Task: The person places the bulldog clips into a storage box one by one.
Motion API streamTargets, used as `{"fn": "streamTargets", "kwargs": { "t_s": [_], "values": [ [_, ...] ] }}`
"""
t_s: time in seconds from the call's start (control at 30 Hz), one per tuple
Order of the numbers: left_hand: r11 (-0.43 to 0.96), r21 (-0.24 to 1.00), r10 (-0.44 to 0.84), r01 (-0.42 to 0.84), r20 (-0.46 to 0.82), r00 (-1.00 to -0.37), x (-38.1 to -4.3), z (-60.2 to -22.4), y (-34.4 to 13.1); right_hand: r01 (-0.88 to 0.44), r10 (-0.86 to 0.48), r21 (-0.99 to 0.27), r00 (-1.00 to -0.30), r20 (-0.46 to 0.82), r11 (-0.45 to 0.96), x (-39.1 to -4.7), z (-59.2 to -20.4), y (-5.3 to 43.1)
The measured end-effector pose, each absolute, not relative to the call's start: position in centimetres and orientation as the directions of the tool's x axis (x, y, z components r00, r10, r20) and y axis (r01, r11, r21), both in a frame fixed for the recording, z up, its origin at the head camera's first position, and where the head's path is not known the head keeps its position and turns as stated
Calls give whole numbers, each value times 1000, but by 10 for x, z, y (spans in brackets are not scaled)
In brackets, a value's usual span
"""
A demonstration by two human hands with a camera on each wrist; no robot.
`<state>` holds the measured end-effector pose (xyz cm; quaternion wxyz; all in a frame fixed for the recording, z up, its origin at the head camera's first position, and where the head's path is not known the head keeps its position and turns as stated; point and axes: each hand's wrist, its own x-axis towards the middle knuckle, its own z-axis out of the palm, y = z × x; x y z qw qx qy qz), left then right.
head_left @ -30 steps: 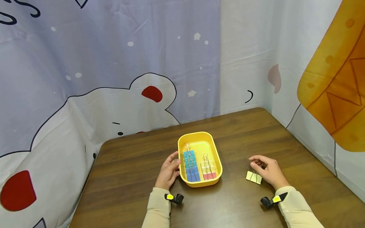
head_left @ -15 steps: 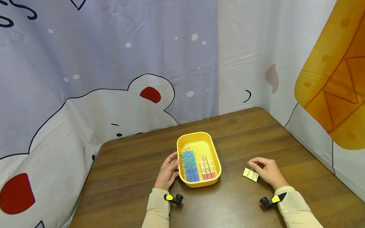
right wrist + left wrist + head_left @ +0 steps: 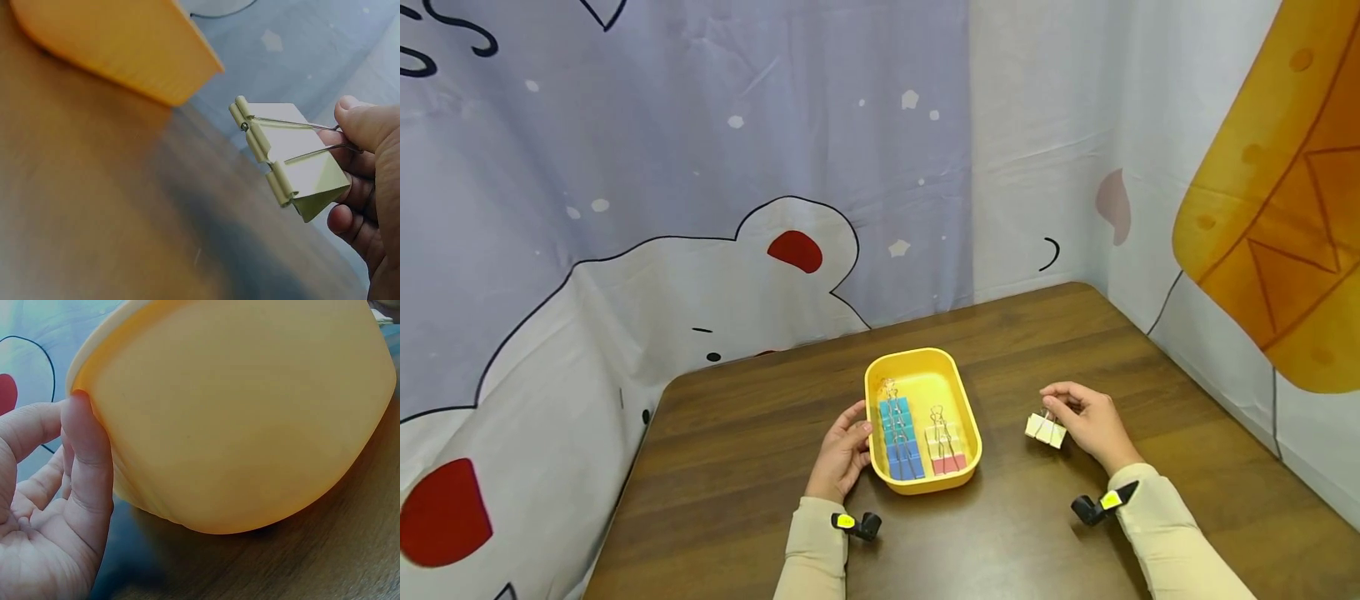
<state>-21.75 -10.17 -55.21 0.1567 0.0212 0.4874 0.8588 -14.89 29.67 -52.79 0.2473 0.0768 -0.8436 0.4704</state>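
Note:
My right hand (image 3: 1092, 427) pinches a pale yellow binder clip (image 3: 1046, 429) by its wire handles. In the right wrist view this binder clip (image 3: 292, 153) hangs above the table, its spine turned toward the tray. My left hand (image 3: 840, 454) holds the left side of a yellow plastic tray (image 3: 967, 398); thumb and fingers pinch its rim in the left wrist view. Inside the tray, blue and teal binder clips (image 3: 901, 437) line up along the left. To their right lie pale yellow clips (image 3: 942, 433) with a pink binder clip (image 3: 951, 464) at the near end.
The tray stands on a brown wooden table (image 3: 745, 467), between my two hands. A printed curtain (image 3: 917, 167) hangs behind the table and along its sides. A black device (image 3: 857, 524) is strapped to my left wrist, another (image 3: 1103, 502) to my right.
My right hand has picked the pale yellow binder clip up off the table and moved left and away from me, closer to the tray. The left hand and tray have stayed in place.

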Motion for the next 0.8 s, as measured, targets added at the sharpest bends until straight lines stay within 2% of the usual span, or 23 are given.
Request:
{"fn": "streamTargets", "kwargs": {
  "t_s": [0.3,0.53,0.8],
  "values": [
    [-480,839,268,-257,-139,-953,-217,-551,-100,-402,30,-768,-878,478,498,-169,-466,259],
    [-472,848,284,-242,-113,-952,-217,-552,-101,-395,25,-814,-894,447,425,-193,-456,246],
    [-463,850,263,-250,-137,-955,-217,-551,-100,-414,19,-813,-887,461,411,-214,-451,233]
  ]
}}
